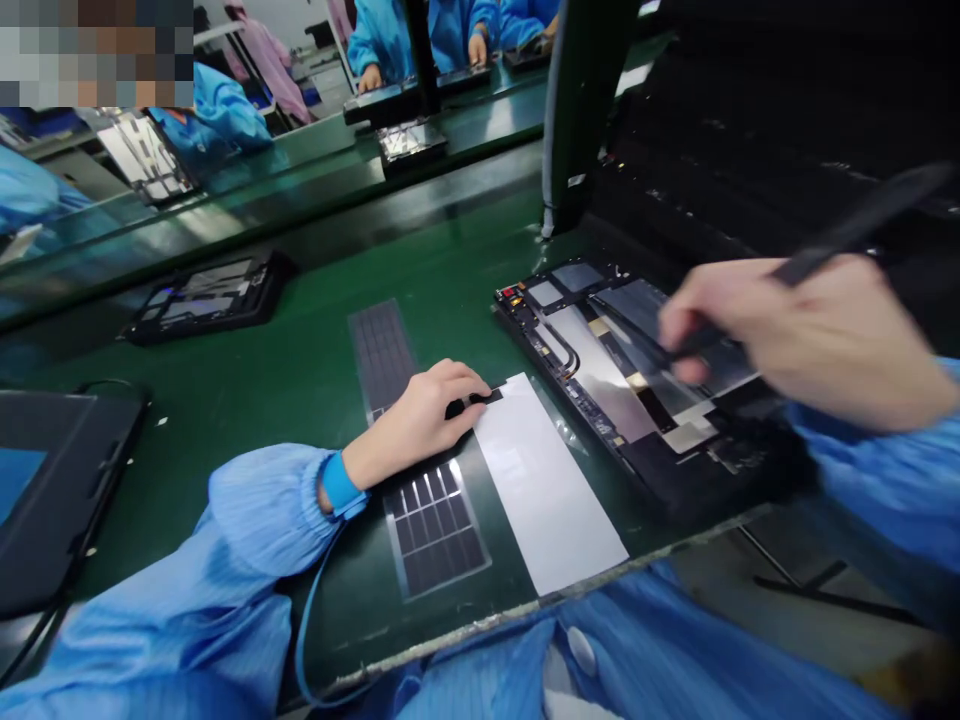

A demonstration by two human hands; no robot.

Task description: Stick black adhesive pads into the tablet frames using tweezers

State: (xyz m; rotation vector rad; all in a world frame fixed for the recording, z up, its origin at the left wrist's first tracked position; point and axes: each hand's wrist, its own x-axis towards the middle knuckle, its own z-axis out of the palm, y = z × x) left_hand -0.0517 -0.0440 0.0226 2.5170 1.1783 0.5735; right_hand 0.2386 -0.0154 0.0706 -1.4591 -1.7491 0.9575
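My left hand (427, 405) has its thumb and fingers closed on a small black strip (493, 396) at the top end of a white sheet (547, 490). Under the left wrist and forearm lie clear sheets of dark rectangular pieces, one nearer me (439, 530) and one farther off (381, 345). Gripped in my right hand (817, 330), blurred by motion, are slim black tweezers (862, 220), pointing down and left. This hand is over an open tablet-like device (600, 370) with exposed circuit boards, cables and silvery panels.
A black device (60, 490) lies at the left edge, and another open unit (206, 295) sits farther back. A dark upright panel (585, 110) rises behind the open device. Across a raised green ledge (315, 160), people in blue smocks handle similar units. A blue wrist cord (311, 600) hangs from my left wrist.
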